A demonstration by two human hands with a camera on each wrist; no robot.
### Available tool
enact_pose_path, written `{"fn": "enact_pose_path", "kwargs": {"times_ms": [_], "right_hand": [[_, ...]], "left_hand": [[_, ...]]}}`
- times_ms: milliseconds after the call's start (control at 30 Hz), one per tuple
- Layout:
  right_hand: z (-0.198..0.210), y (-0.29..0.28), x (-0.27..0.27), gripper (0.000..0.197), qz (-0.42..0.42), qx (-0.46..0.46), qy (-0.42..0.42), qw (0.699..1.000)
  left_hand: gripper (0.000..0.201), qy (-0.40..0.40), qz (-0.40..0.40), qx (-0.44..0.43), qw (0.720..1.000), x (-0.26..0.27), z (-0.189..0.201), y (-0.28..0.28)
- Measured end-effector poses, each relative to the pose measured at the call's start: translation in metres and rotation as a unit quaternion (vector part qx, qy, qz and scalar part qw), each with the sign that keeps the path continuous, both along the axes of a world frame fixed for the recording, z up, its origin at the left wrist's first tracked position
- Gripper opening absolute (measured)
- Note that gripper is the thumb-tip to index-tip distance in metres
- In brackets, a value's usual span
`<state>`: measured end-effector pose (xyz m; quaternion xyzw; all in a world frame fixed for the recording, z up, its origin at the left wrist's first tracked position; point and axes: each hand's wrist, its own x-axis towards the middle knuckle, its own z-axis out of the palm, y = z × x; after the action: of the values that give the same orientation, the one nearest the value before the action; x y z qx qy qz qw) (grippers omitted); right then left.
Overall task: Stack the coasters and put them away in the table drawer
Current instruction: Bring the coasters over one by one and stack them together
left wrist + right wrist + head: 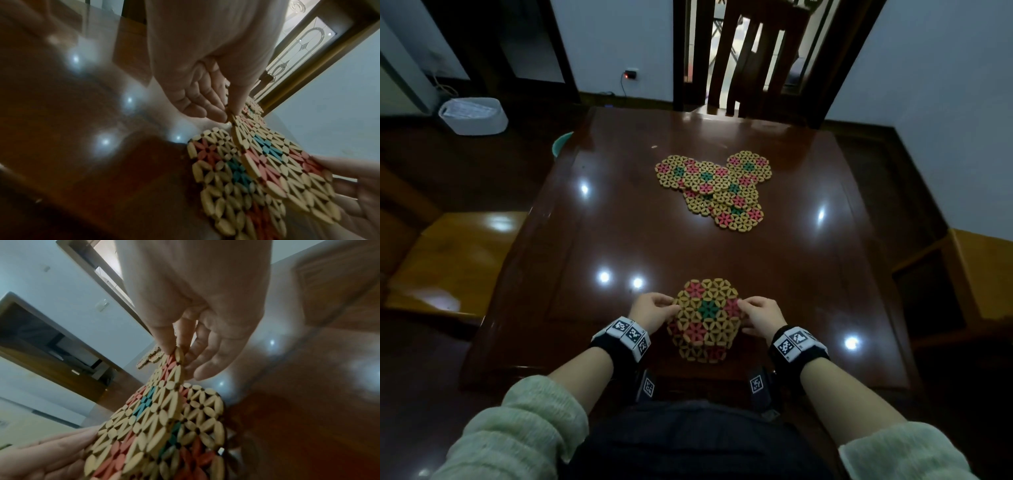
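Note:
A hexagonal woven coaster [707, 305] of tan, pink and green pieces is held just above the table's near edge, tilted. My left hand [666, 303] pinches its left rim and my right hand [743, 305] pinches its right rim. It partly overlaps a second coaster [700, 344] lying flat beneath it. The left wrist view shows my left fingertips [223, 116] pinching the upper coaster [277, 170] over the lower coaster [224, 191]. In the right wrist view my right fingertips [174, 352] pinch that upper coaster [148, 415]. Several more coasters [712, 188] lie overlapping at the table's far middle. No drawer shows.
The glossy dark wooden table [619, 240] reflects ceiling lights. A dark chair [750, 58] stands behind it, and wooden seats flank it at left [448, 257] and right [983, 274]. A white basket [472, 116] sits on the floor at far left.

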<state>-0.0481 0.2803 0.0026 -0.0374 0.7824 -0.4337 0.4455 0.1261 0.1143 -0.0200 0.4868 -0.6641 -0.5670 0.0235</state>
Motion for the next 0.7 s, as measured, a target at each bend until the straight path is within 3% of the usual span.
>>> {"fn": "enact_pose_path", "kwargs": {"times_ms": [333, 700], "right_hand": [[-0.02, 0.015, 0.011, 0.017, 0.093, 0.06, 0.098, 0.989], [-0.029, 0.014, 0.009, 0.022, 0.13, 0.144, 0.152, 0.969]], "left_hand": [[0.018, -0.071, -0.031, -0.046, 0.996, 0.012, -0.007, 0.015], [0.025, -0.127, -0.061, -0.102, 0.985, 0.013, -0.011, 0.013]]}}
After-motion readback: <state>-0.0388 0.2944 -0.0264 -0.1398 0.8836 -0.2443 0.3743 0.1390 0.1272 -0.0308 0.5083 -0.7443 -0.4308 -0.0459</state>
